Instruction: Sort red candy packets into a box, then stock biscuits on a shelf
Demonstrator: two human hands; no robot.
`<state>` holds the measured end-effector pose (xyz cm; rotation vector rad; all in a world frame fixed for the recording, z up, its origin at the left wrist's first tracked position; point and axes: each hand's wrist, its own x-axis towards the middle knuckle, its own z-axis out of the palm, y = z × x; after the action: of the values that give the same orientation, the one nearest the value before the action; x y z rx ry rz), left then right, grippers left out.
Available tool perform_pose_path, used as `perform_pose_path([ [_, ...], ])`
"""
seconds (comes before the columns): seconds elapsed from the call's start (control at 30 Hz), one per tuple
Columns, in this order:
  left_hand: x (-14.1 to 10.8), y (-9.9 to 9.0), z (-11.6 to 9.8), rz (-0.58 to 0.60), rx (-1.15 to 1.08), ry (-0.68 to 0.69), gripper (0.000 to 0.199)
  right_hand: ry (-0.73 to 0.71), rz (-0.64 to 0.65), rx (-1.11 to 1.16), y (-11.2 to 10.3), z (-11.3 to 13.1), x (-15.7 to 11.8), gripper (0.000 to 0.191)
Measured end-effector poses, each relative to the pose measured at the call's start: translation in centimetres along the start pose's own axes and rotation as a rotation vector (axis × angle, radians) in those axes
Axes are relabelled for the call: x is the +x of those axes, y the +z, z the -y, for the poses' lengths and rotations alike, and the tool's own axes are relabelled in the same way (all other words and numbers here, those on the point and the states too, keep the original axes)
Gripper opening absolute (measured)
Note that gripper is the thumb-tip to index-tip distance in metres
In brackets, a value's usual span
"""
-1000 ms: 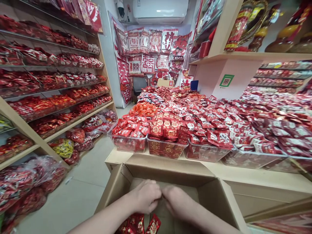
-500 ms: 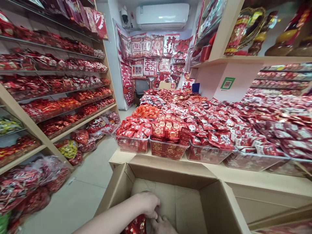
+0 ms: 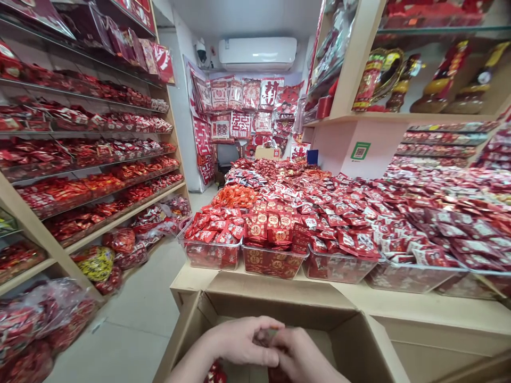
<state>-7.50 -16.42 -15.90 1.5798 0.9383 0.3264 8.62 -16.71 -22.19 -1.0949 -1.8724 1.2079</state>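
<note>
My left hand (image 3: 242,340) and my right hand (image 3: 301,354) meet above an open cardboard box (image 3: 355,343). The left fingers curve toward the right hand, and its thumb reaches the right fingers. My right hand is closed, its fingertips pressed together against the left. A little reddish-brown shows between the fingers, but blur and the hands hide what it is. Dark red also appears just under the right hand, at the bottom edge. Shiny red packets (image 3: 215,373) lie low in the box, partly covered by the left wrist.
Clear plastic bins (image 3: 275,263) full of red packets line the counter (image 3: 415,308) beyond the box. Shelves (image 3: 123,213) of red packets stand left, with stuffed plastic bags (image 3: 96,264) at floor level. A display cabinet (image 3: 423,114) juts out at upper right.
Both hands have risen from low in the box and come together higher, nearer its middle. The view has tilted up slightly, so the shelves and counter sit lower.
</note>
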Motion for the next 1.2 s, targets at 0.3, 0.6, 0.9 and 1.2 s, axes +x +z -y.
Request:
perform_pose_path([
  [0.3,1.5,2.4,-1.1,-0.228,-0.293,0.141,0.042,-0.055,-0.232,0.178,-3.4,4.2,-0.1,0.020],
  [0.6,1.6,1.9,-0.3,-0.398,-0.137,0.165,0.038,0.077,-0.229,0.446,-3.7,2.6,0.2,0.030],
  [0.9,2.3,2.5,-0.3,-0.521,-0.351,0.130,0.034,0.114,-0.259,0.575,-3.6,3.1,0.2,0.033],
  [1.2,2.4,2.6,-1.1,-0.592,-0.281,0.221,0.038,0.121,-0.404,0.849,-2.5,2.4,0.9,0.034],
])
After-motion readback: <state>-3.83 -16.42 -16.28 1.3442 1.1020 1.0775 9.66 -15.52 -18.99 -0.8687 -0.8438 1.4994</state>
